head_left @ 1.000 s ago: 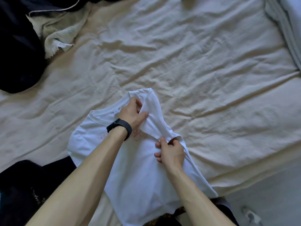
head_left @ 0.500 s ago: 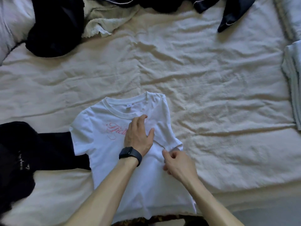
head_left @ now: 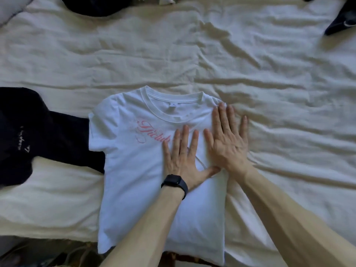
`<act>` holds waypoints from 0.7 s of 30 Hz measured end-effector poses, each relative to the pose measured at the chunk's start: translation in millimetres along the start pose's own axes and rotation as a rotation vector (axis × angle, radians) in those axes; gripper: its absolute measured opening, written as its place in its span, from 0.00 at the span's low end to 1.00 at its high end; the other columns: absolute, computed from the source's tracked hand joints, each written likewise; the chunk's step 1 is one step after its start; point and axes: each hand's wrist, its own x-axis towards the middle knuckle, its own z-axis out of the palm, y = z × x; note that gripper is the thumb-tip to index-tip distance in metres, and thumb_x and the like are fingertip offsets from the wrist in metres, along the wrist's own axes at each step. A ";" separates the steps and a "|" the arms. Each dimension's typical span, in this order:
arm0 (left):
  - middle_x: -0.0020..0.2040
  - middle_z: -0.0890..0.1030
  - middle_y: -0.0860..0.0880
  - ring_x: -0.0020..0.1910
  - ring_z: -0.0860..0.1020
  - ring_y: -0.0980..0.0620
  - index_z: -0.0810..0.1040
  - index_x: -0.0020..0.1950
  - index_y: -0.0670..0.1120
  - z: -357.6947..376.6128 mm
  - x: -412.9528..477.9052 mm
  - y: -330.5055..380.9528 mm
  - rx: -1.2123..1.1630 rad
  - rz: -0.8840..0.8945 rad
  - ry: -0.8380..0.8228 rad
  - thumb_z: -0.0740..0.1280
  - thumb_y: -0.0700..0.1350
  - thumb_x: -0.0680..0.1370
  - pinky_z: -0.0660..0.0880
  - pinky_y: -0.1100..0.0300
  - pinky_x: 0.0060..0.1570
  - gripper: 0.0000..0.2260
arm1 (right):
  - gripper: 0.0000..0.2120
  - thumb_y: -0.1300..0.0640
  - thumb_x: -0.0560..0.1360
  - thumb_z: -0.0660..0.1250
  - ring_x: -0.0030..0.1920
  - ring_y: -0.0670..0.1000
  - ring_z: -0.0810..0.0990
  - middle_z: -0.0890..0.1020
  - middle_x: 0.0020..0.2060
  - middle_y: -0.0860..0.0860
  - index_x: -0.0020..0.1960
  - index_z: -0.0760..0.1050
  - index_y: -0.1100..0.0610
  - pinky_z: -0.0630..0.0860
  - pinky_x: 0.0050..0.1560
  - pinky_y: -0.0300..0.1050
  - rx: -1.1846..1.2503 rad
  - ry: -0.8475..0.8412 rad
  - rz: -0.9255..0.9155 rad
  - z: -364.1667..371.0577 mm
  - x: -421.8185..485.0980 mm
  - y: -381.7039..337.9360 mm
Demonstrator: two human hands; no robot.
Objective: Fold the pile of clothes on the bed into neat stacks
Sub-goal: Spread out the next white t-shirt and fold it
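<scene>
L grip (head_left: 183,157), R grip (head_left: 227,145) flat on tee (head_left: 134,189)

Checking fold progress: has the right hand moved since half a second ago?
Yes. The right hand has slid up the white T-shirt toward its collar, now flat on the folded shoulder rather than pinching the sleeve hem.

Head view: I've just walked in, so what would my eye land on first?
The white cotton T-shirt with pink script lettering lies front-up in the middle of the wrinkled cream bedsheet. Both hands press flat on its upper part, the left hand, with a black wristband, beside the right hand. A crumpled dark garment lies beside the shirt at the picture's left.
</scene>
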 end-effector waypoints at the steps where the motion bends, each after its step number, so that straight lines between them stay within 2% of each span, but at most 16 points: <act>1: 0.83 0.43 0.48 0.81 0.43 0.47 0.46 0.82 0.53 -1.6 -0.5 -0.2 -0.018 -0.002 -0.011 0.48 0.84 0.64 0.38 0.38 0.75 0.54 | 0.33 0.42 0.84 0.49 0.82 0.52 0.44 0.47 0.83 0.52 0.83 0.47 0.56 0.41 0.80 0.62 0.022 0.051 0.050 1.0 -1.4 -5.9; 3: 0.83 0.44 0.48 0.81 0.44 0.47 0.47 0.83 0.52 -3.8 -7.1 -4.3 -0.053 0.040 -0.011 0.48 0.82 0.66 0.40 0.39 0.76 0.53 | 0.32 0.45 0.83 0.52 0.82 0.53 0.47 0.51 0.83 0.54 0.83 0.50 0.55 0.42 0.79 0.62 0.076 0.148 0.076 2.0 -13.6 -14.4; 4: 0.83 0.45 0.48 0.81 0.44 0.48 0.48 0.82 0.51 -4.6 -12.6 -8.8 -0.060 0.072 -0.006 0.50 0.81 0.68 0.41 0.39 0.76 0.52 | 0.31 0.46 0.83 0.53 0.82 0.53 0.48 0.52 0.83 0.55 0.83 0.51 0.53 0.43 0.79 0.62 0.085 0.164 0.011 1.3 -22.4 -15.3; 6: 0.83 0.45 0.50 0.81 0.45 0.50 0.48 0.82 0.49 -8.4 -27.2 -22.5 -0.059 0.114 -0.034 0.52 0.77 0.71 0.41 0.41 0.76 0.48 | 0.30 0.45 0.83 0.52 0.82 0.52 0.49 0.52 0.83 0.52 0.83 0.51 0.49 0.47 0.79 0.63 0.050 0.080 -0.126 -4.2 -37.5 -8.0; 9: 0.82 0.46 0.53 0.81 0.49 0.50 0.50 0.82 0.51 -18.4 -55.1 -56.1 -0.032 0.104 -0.052 0.54 0.71 0.76 0.41 0.42 0.76 0.41 | 0.33 0.41 0.82 0.49 0.82 0.51 0.47 0.50 0.83 0.49 0.83 0.53 0.52 0.45 0.79 0.63 -0.005 -0.081 -0.032 -16.2 -44.9 -3.7; 11: 0.82 0.53 0.51 0.80 0.55 0.47 0.56 0.81 0.52 -32.6 -66.0 -86.3 -0.115 -0.015 0.043 0.58 0.67 0.76 0.45 0.44 0.75 0.37 | 0.33 0.44 0.79 0.54 0.82 0.56 0.49 0.54 0.82 0.53 0.80 0.61 0.57 0.44 0.78 0.63 0.037 -0.081 0.063 -31.1 -41.3 -21.9; 12: 0.81 0.58 0.48 0.78 0.59 0.46 0.61 0.80 0.51 -42.4 -68.3 -102.1 -0.182 -0.104 0.129 0.61 0.65 0.75 0.51 0.44 0.74 0.36 | 0.30 0.47 0.77 0.57 0.81 0.59 0.53 0.60 0.81 0.57 0.76 0.67 0.59 0.48 0.77 0.63 0.086 -0.037 0.084 -39.8 -39.5 -35.9; 14: 0.76 0.66 0.44 0.74 0.66 0.44 0.69 0.75 0.46 -62.5 -64.4 -135.7 -0.299 -0.312 0.356 0.67 0.61 0.74 0.63 0.45 0.70 0.34 | 0.23 0.50 0.76 0.62 0.78 0.62 0.61 0.69 0.76 0.59 0.67 0.74 0.60 0.59 0.74 0.64 0.177 0.074 0.038 -55.9 -34.9 -67.9; 16: 0.72 0.69 0.41 0.70 0.68 0.41 0.70 0.73 0.43 -80.7 -51.6 -168.2 -0.431 -0.542 0.490 0.74 0.57 0.72 0.67 0.45 0.66 0.34 | 0.19 0.52 0.78 0.67 0.77 0.61 0.64 0.71 0.74 0.56 0.67 0.75 0.59 0.64 0.72 0.60 0.266 0.060 -0.056 -69.1 -23.8 -107.8; 18: 0.68 0.71 0.43 0.67 0.71 0.43 0.67 0.74 0.44 -96.5 -32.8 -194.9 -0.664 -0.708 0.423 0.77 0.56 0.71 0.72 0.48 0.63 0.37 | 0.20 0.53 0.79 0.69 0.75 0.59 0.67 0.72 0.74 0.54 0.69 0.75 0.58 0.63 0.71 0.53 0.329 -0.019 -0.149 -79.5 -1.6 -152.1; 20: 0.65 0.73 0.47 0.62 0.75 0.46 0.65 0.73 0.47 -104.3 -14.5 -213.3 -0.840 -0.789 0.224 0.77 0.59 0.70 0.75 0.54 0.54 0.38 | 0.22 0.53 0.79 0.69 0.71 0.60 0.70 0.74 0.72 0.53 0.71 0.73 0.58 0.63 0.69 0.48 0.347 -0.085 -0.256 -83.3 27.4 -197.7; 21: 0.63 0.74 0.48 0.59 0.76 0.46 0.66 0.72 0.48 -105.3 -7.8 -220.2 -0.836 -0.781 0.124 0.76 0.60 0.69 0.76 0.53 0.52 0.37 | 0.23 0.52 0.79 0.69 0.70 0.60 0.70 0.74 0.72 0.53 0.72 0.72 0.58 0.63 0.68 0.48 0.326 -0.120 -0.313 -83.8 41.9 -220.5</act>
